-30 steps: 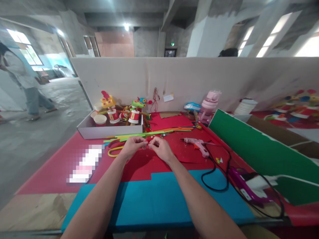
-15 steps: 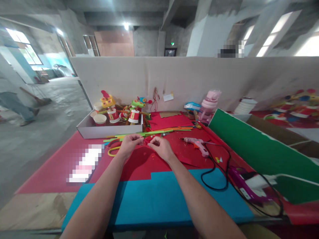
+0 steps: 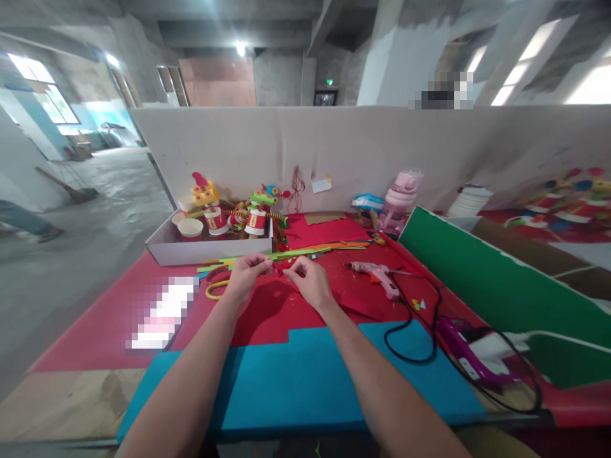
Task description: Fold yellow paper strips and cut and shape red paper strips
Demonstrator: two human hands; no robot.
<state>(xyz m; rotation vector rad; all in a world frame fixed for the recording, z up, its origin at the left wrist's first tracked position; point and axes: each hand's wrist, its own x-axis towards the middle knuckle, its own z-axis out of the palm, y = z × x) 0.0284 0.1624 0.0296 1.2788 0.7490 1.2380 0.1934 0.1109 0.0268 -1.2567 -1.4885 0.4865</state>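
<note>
Over the red sheet [image 3: 267, 315], my left hand [image 3: 247, 277] and my right hand [image 3: 310, 280] pinch a small red piece [image 3: 279, 268] between their fingertips, one at each end. It looks like red paper, though its exact shape is too small to make out. Beside my left hand lie scissors with a yellow handle [image 3: 214, 291]. Just beyond my fingers are several green and orange paper strips [image 3: 286, 256]. To the right of my right hand a pink glue gun [image 3: 379, 277] rests on its side, with a small red light on.
A white box [image 3: 210, 251] holds paper cups and paper-cup figures at the back left. Blue sheets [image 3: 286, 381] cover the front edge. A green-sided box [image 3: 496, 299] stands right, near a purple power strip [image 3: 472, 356] and black cable [image 3: 410, 360]. A person's leg [image 3: 28, 219] shows far left.
My fingertips have drawn slightly apart, showing more of the red piece between them. At the far left, the walking person has moved further out of view.
</note>
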